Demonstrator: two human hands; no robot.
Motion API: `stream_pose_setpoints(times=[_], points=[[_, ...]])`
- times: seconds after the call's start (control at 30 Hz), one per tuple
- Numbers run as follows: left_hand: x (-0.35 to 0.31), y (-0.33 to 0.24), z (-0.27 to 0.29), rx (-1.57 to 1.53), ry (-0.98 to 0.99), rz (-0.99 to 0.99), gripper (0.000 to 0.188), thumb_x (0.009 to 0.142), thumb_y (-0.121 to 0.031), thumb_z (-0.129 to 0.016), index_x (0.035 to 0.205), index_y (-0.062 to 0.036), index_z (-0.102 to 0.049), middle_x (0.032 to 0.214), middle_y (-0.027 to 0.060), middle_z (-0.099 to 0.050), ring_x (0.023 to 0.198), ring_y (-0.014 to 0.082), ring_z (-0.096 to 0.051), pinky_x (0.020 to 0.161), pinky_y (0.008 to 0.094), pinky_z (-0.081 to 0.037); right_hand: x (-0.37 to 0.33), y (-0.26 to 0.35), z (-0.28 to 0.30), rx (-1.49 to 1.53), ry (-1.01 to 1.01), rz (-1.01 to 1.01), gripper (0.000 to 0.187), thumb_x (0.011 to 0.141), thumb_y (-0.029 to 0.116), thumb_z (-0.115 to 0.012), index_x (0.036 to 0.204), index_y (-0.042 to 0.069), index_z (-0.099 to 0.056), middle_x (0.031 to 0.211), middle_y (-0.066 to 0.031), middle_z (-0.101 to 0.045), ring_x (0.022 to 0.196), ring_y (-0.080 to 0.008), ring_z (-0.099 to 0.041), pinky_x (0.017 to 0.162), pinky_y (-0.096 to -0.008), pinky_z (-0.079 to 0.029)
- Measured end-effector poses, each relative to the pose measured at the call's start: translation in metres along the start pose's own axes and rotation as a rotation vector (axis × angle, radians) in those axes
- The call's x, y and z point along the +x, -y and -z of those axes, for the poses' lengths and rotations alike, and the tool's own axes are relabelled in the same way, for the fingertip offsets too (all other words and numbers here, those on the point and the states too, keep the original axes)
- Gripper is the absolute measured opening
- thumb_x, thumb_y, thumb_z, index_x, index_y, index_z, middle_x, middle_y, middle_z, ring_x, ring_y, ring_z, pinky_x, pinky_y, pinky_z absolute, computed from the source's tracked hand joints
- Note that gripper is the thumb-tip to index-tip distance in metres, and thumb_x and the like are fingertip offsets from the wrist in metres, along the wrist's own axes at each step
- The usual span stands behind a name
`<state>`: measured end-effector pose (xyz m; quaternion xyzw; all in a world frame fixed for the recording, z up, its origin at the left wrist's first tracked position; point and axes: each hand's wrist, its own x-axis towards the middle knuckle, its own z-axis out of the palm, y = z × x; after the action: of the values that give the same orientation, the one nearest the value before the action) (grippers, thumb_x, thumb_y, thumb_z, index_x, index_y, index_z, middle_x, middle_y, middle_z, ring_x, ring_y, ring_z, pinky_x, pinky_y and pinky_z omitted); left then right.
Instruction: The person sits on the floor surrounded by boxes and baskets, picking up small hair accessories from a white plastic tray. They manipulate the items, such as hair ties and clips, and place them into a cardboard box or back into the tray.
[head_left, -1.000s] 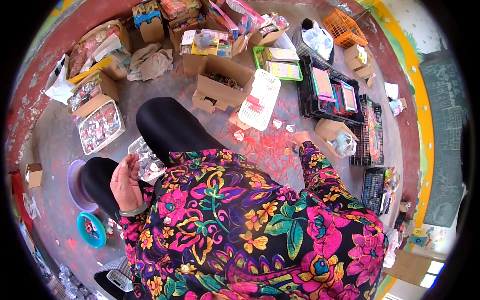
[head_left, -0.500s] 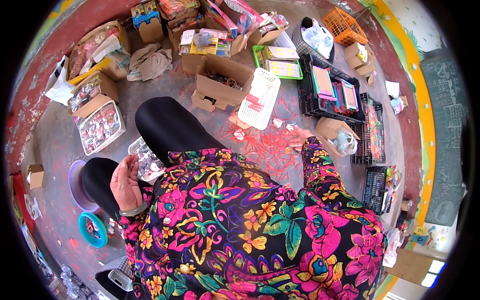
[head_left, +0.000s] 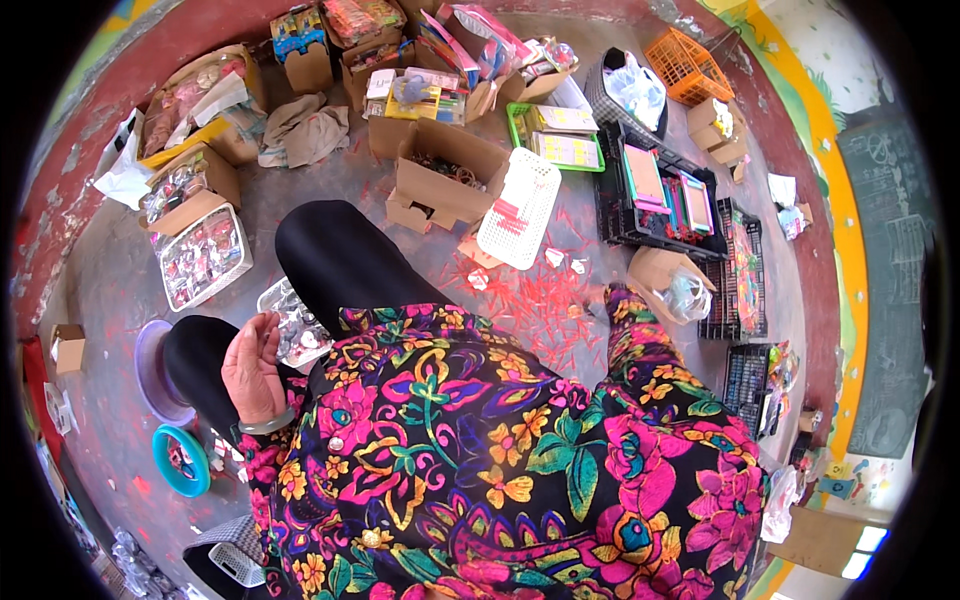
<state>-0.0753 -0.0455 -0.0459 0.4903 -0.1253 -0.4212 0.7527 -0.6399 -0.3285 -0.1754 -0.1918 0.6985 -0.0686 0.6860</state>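
My left hand point(head_left: 253, 372) is raised beside my left knee, palm up with loosely curved fingers and nothing in it. A white tray point(head_left: 290, 325) of small wrapped items lies partly hidden behind my knee. My right hand point(head_left: 598, 302) is low over the floor at the right edge of many thin red sticks point(head_left: 535, 305). It is blurred and mostly covered by the flowered sleeve, so its fingers and anything in them do not show. Small white crumpled pieces point(head_left: 554, 258) lie among the sticks. A white perforated basket point(head_left: 535, 180) beyond holds more red sticks.
An open cardboard box point(head_left: 445, 195) stands beside the basket. Black crates point(head_left: 665, 235) and a box with a clear plastic bag point(head_left: 685, 293) are at the right. A tray of packets point(head_left: 240, 255), a purple basin point(head_left: 152, 375) and a turquoise one point(head_left: 205, 465) are at the left.
My right hand has drawn slightly back and turned, its fingers now blurred and hidden. My left hand keeps its place. The whole view has shifted a little.
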Motion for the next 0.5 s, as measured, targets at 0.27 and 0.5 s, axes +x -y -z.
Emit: stream_pose_setpoints(times=[0.27, 0.5], points=[[0.002, 0.0, -0.007, -0.006, 0.006, 0.013, 0.023, 0.09, -0.012, -0.049, 0.1, 0.0071, -0.057, 0.1, 0.0149, -0.061, 0.096, 0.0236, -0.059, 0.081, 0.0269, -0.049, -0.017, 0.015, -0.017, -0.087, -0.012, 0.166, 0.057, 0.083, 0.06, -0.045, 0.103, 0.007, -0.055, 0.103, -0.0091, -0.061, 0.099, -0.0226, -0.056, 0.085, -0.0399, -0.041], [0.0, -0.018, -0.024, -0.098, 0.048, 0.043, 0.024, 0.09, -0.013, -0.051, 0.102, 0.0078, -0.056, 0.101, 0.0162, -0.061, 0.095, 0.0239, -0.059, 0.08, 0.0272, -0.049, -0.078, 0.099, -0.19, -0.3, 0.39, 0.738, 0.032, 0.085, 0.029, -0.059, 0.101, 0.002, -0.059, 0.093, -0.0065, -0.064, 0.087, -0.0147, -0.061, 0.072, -0.0266, -0.048]])
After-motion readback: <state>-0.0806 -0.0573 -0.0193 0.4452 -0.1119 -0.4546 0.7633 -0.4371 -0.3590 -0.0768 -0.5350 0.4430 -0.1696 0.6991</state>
